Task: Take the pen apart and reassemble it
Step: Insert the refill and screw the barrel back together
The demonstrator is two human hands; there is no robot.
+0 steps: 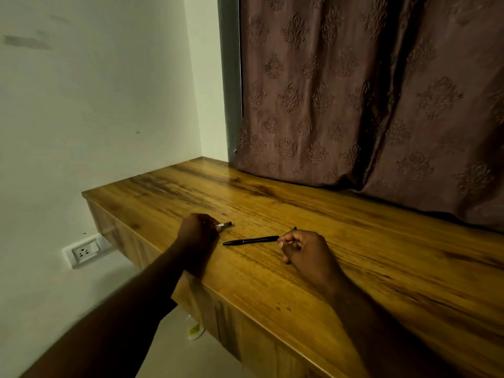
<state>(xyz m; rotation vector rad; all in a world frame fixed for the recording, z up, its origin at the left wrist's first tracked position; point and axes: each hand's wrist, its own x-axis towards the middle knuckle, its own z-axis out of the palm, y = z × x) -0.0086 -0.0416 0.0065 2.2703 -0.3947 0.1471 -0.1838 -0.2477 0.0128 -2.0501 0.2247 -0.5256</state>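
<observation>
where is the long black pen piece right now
Head view: the black pen barrel lies on the wooden table between the hands, tip toward the left hand, which holds a short pen piece, back end at the fingertips of the right hand.

You have no text you can read here. The short pen piece [225, 225] in your left hand [197, 231], at ten o'clock from the pen body [251, 241] on the desk [354, 241], carries a small pale label [220, 226], its print too blurred to make out.

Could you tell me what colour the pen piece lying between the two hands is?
The pen piece is black, clearest in the head view.
</observation>
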